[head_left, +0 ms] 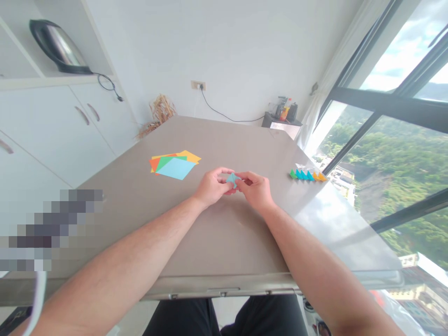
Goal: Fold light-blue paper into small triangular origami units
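Note:
A small light-blue piece of folded paper (232,178) is between my two hands, a little above the table. My left hand (214,185) grips its left side, thumb in front and fingers behind. From the right, my right hand (256,187) pinches its other edge between thumb and fingers. The fingers hide parts of the paper, so its full shape does not show. Left of my hands lies a fanned pile of coloured paper sheets (177,169), light blue on top of green, orange and yellow. To the right stands a row of small folded paper pieces (305,175) in green, blue and orange.
The grey table (224,233) reaches toward a white wall with a socket (198,85) and cable. Beyond the far right corner, a small dark cabinet (282,123) holds bottles. A window runs along the right side; white cupboards (45,126) stand left, with a kettle (61,49) above.

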`<state>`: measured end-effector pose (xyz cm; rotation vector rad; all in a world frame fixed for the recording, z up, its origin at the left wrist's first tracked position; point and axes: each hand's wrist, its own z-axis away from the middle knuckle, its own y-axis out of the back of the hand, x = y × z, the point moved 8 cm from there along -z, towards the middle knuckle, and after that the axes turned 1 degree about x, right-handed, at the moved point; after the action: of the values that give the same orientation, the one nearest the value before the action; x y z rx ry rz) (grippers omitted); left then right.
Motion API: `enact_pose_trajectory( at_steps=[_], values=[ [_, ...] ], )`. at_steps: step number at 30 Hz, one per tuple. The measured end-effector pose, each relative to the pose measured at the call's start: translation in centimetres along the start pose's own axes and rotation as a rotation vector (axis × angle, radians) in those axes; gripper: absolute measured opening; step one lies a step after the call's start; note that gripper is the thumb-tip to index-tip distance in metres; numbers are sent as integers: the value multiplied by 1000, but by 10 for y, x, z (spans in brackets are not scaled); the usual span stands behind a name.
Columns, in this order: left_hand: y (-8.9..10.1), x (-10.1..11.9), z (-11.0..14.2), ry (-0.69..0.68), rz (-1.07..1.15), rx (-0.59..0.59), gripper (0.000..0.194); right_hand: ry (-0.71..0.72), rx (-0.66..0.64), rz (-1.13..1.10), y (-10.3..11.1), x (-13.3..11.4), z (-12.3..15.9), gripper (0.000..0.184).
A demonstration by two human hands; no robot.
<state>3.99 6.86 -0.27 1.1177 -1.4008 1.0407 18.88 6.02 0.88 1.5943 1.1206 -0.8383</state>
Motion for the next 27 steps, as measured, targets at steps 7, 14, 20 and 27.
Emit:
enact_pose_trajectory(
  at_steps=[7, 14, 20, 27],
  values=[
    [3, 4, -1, -48, -32, 27, 46, 34, -24, -36, -2, -3, -1, 13],
    [0, 11, 0, -144, -57, 10, 35, 40, -94, -83, -5, -3, -2, 16],
    [3, 1, -1, -100, -46, 5, 34, 2, -134, -188, -9, -3, -1, 15],
    [0, 4, 2, -96, 6, 25, 30, 13, -80, -290, -8, -5, -1, 11]
  ],
)
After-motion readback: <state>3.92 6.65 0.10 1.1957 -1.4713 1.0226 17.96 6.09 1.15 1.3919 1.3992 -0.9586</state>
